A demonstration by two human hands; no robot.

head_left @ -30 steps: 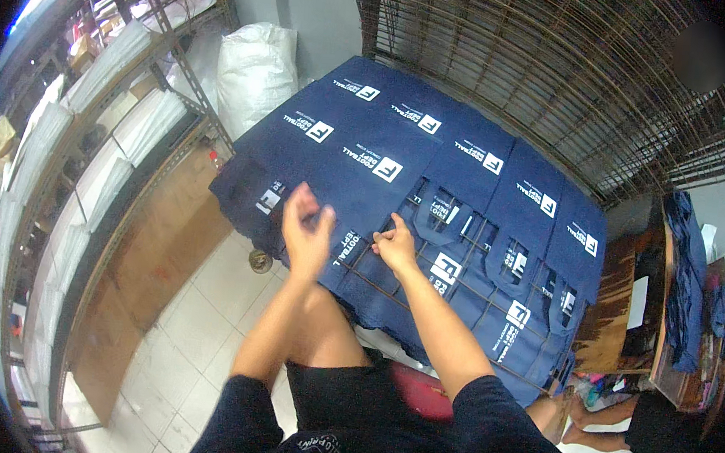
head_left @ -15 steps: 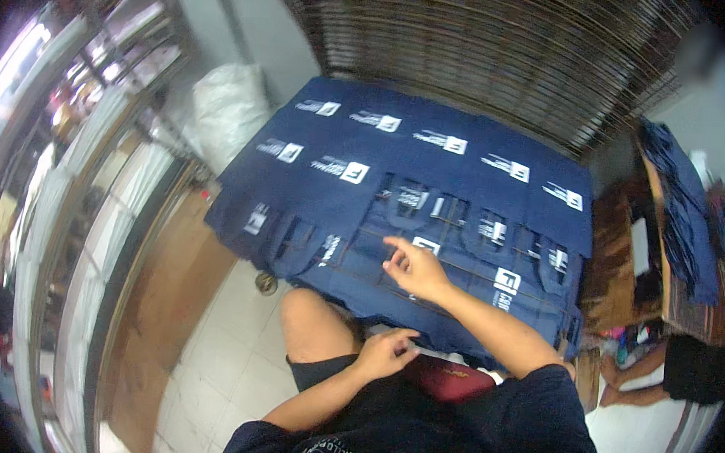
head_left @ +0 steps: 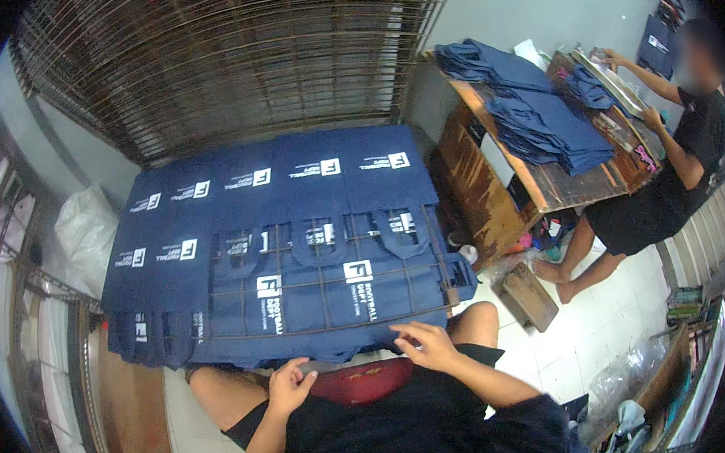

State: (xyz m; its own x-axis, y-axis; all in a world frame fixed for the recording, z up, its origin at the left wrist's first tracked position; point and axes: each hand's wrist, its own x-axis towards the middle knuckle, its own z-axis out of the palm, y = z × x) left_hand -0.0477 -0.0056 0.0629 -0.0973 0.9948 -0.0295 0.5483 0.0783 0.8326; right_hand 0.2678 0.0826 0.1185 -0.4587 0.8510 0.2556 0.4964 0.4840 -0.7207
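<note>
Navy cloth bags (head_left: 238,183) with white prints cover a large wire rack (head_left: 410,277) in front of me, some with their handle loops showing. My left hand (head_left: 289,384) is low by the rack's front edge, thumb and fingers apart, with nothing visible in it. Near the front right corner of the bags, my right hand (head_left: 425,346) hovers with loosely bent fingers spread and holds nothing that I can see. Between my hands is a dark red seat (head_left: 359,381) at my lap.
Behind the rack stand stacked wire screens (head_left: 223,45). To the right, a wooden table (head_left: 501,191) carries piles of navy bags (head_left: 549,126); a co-worker (head_left: 675,149) handles a flat frame there. A wooden stool (head_left: 526,295) and a white plastic sack (head_left: 85,234) flank the rack.
My view has swung right, bringing the co-worker and table into sight. My right hand has drawn back from over the bags to their front edge. My left hand remains low near my lap.
</note>
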